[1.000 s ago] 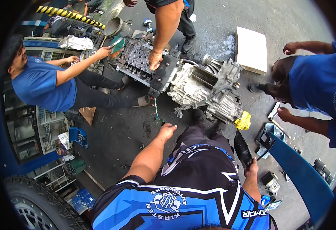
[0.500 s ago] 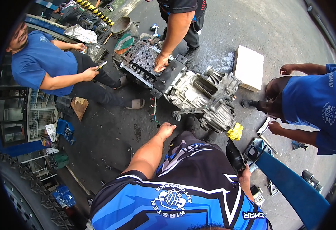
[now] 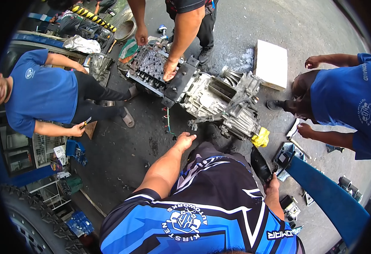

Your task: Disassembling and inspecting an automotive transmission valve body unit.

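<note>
- The left hand [image 3: 184,141] hangs with its fingers loosely curled and slightly apart, holding nothing, just above the oily concrete floor [image 3: 122,148].
- Just beyond its fingertips lie a few coloured wires [image 3: 167,120], trailing down from the big grey gearbox [image 3: 219,99] that rests on the floor ahead of the person's knees.
- The right hand [image 3: 272,190] has its fingers closed around the lower end of a black tool handle [image 3: 260,164]; the grip is partly hidden by the wrist, so it may be looser than it looks.
- A yellow rag [image 3: 260,138] sits against the near end of the gearbox, just above the handle's tip.
- A standing person's hand [image 3: 169,69] presses on the valve body [image 3: 149,67] at the far end of the gearbox.
- A person in a blue shirt [image 3: 41,91] crouches on the left; another crouches on the right, near a white block [image 3: 271,63].
- A blue panel [image 3: 325,197] slants along the right, beside small metal parts [image 3: 290,208].
</note>
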A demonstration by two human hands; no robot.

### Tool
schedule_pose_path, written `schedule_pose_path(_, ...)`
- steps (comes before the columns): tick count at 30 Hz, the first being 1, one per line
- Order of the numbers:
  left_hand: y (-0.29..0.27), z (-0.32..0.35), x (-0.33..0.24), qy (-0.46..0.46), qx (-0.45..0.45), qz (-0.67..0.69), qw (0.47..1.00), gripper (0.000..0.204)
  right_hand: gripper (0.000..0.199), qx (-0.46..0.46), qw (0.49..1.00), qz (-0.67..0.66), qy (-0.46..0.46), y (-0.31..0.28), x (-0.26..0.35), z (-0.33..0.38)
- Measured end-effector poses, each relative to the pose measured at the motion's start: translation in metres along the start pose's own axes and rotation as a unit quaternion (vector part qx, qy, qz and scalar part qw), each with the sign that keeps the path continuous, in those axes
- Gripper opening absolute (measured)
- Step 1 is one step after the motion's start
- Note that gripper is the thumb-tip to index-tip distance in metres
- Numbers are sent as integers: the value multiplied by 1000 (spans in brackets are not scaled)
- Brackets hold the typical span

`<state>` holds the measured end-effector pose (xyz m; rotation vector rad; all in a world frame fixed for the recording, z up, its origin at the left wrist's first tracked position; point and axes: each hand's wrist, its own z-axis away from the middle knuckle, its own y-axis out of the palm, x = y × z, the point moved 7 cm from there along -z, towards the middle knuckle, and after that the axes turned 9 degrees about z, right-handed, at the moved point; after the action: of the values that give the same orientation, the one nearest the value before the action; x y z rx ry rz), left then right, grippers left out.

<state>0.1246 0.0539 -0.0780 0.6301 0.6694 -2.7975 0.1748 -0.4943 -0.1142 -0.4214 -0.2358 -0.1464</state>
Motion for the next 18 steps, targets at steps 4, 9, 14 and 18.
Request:
schedule_pose_path(4, -6, 9, -2, -25, -7, 6, 1000, 59, 42, 12, 1000, 22, 1, 4, -4, -9)
schedule_pose_path(9, -10, 13, -14, -26, -21, -12, 999, 58, 40, 10, 997, 71, 28, 12, 3, 5)
schedule_pose_path(14, -3, -7, 2, -35, -5, 25, 999, 58, 41, 18, 997, 66, 24, 15, 3, 6)
schedule_pose_path(18, 3, -20, 5, -12, -1, 31, 999, 58, 41, -2, 998, 61, 29, 10, -1, 1)
